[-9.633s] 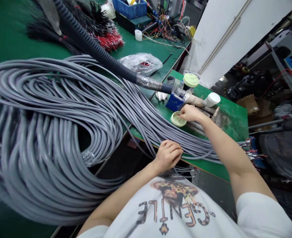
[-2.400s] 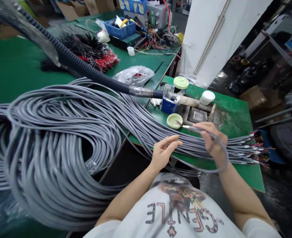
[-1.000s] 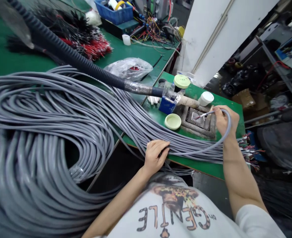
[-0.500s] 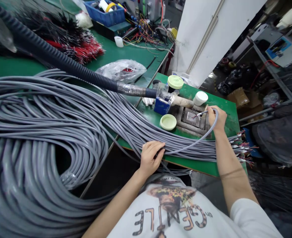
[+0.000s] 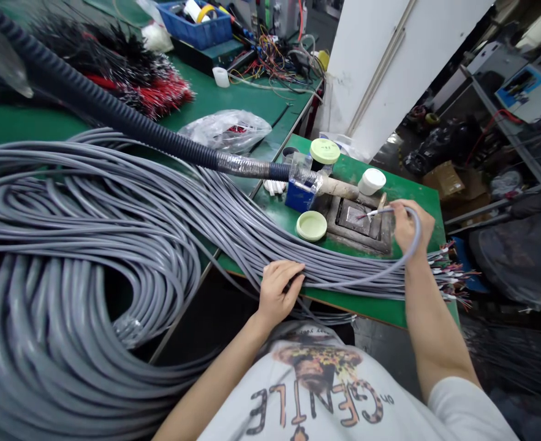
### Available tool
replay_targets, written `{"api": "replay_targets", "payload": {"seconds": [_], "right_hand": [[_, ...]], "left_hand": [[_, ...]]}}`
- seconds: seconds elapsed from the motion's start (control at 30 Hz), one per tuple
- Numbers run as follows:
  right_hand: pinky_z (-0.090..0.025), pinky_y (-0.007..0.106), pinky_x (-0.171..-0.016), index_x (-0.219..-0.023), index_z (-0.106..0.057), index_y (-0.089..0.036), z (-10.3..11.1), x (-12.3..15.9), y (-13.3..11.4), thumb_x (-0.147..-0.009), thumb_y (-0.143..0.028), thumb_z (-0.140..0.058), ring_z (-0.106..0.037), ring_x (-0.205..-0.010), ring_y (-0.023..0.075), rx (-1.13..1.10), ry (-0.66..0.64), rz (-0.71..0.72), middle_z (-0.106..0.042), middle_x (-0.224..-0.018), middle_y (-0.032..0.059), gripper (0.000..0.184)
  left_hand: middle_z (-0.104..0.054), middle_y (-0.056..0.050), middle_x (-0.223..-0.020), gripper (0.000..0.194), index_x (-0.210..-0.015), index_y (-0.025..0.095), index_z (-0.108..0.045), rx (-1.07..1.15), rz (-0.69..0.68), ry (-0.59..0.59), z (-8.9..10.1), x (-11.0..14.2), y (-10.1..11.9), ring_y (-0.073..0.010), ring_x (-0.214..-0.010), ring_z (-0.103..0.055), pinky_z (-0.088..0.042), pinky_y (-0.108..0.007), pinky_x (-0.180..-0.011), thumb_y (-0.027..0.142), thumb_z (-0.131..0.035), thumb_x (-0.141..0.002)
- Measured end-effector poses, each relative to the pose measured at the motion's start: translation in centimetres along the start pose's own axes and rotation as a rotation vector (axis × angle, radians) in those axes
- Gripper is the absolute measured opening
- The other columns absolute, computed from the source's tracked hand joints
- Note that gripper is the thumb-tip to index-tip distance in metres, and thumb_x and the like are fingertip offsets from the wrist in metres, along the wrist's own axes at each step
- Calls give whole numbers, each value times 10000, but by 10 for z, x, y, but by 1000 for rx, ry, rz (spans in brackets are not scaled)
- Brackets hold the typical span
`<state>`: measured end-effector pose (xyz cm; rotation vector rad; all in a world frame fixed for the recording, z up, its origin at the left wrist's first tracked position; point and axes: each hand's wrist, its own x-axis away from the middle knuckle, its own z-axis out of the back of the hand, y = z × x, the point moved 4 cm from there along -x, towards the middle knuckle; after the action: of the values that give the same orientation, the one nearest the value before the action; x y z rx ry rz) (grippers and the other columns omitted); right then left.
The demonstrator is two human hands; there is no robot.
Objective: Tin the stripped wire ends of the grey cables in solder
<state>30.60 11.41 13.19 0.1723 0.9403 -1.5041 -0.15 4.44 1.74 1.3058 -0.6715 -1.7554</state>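
My right hand (image 5: 408,228) is shut on a single grey cable (image 5: 385,263), pinching it near its stripped end. That end, with a short white-tipped wire (image 5: 372,212), points left and hovers close to a square metal pot (image 5: 353,217) set in a grimy frame. My left hand (image 5: 279,291) lies on a broad bundle of grey cables (image 5: 270,257), fingers resting on top and gripping nothing. The bundle runs from a huge heap of coiled grey cable (image 5: 86,245) to stripped, multicoloured wire ends (image 5: 449,272) past the green bench's right edge.
On the green bench (image 5: 417,214) stand a pale green lid (image 5: 311,226), a white-capped jar (image 5: 371,181) and a blue box (image 5: 300,196). A black corrugated hose (image 5: 114,116) crosses above the cables. Behind lie a plastic bag (image 5: 226,131) and black-and-red wire bunches (image 5: 123,79).
My right hand has moved slightly right and down, swinging the cable's stripped end over the metal pot. My left hand stays on the bundle.
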Motion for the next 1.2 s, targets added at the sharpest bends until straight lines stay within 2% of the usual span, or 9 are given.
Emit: {"api": "replay_targets", "payload": {"seconds": [0.1, 0.17, 0.3, 0.4, 0.53, 0.7, 1.0, 1.2], "right_hand": [[-519, 398, -789, -918, -687, -244, 26, 29, -33, -911, -388, -484, -677, -854, 245, -172, 30, -21, -723, -892, 76, 249], [-533, 443, -755, -906, -671, -257, 32, 53, -48, -904, -400, -474, -681, -806, 261, -350, 46, -8, -712, -849, 78, 243], [-535, 508, -722, -939, -656, -315, 25, 99, -53, -875, -404, -508, -667, -785, 273, -677, 110, -30, -685, -812, 52, 184], [-522, 542, -732, -966, -671, -374, 18, 125, -48, -849, -428, -552, -653, -805, 280, -781, 121, -72, -680, -829, 40, 176], [-503, 581, -751, -963, -687, -415, 17, 149, -42, -823, -413, -593, -652, -833, 296, -783, 73, -78, -694, -845, 35, 168], [-496, 614, -760, -992, -697, -416, 22, 165, -38, -811, -389, -609, -664, -879, 322, -752, -54, -4, -727, -917, 34, 203], [-507, 591, -790, -1083, -688, -414, 30, 169, -44, -792, -216, -612, -644, -998, 311, -726, -261, 113, -717, -1099, 33, 361], [-526, 557, -767, -1093, -680, -444, 32, 169, -49, -781, -191, -618, -640, -996, 298, -678, -273, 153, -710, -1123, 19, 407]], "left_hand": [[-726, -57, -929, 209, -1040, 237, -695, 224, 113, 40, 0, -5, 8, -202, -906, -625, -482, -387, -851, 202, -616, -850], [-730, -70, -911, 213, -1052, 222, -704, 444, 268, -13, -10, -11, 16, -198, -879, -638, -505, -365, -821, 247, -607, -865], [-747, -91, -902, 308, -1053, 173, -715, 919, 649, -268, -47, -19, 37, -199, -837, -679, -523, -306, -735, 364, -667, -817], [-750, -88, -859, 337, -960, 149, -740, 1138, 757, -301, -68, -23, 48, -164, -746, -669, -509, -272, -707, 433, -690, -785], [-741, -78, -787, 305, -801, 131, -751, 1178, 799, -240, -77, -22, 50, -148, -698, -645, -495, -265, -708, 432, -715, -761], [-725, -53, -715, 290, -837, 135, -760, 1132, 811, -193, -75, -19, 51, -145, -668, -638, -496, -277, -725, 402, -754, -723], [-700, -16, -666, 201, -792, 145, -750, 1108, 824, -164, -72, -17, 51, -109, -631, -618, -495, -242, -701, 333, -759, -724], [-674, 7, -675, 200, -725, 147, -664, 1145, 826, -117, -73, -16, 50, -91, -609, -599, -488, -227, -666, 314, -771, -705]]}}
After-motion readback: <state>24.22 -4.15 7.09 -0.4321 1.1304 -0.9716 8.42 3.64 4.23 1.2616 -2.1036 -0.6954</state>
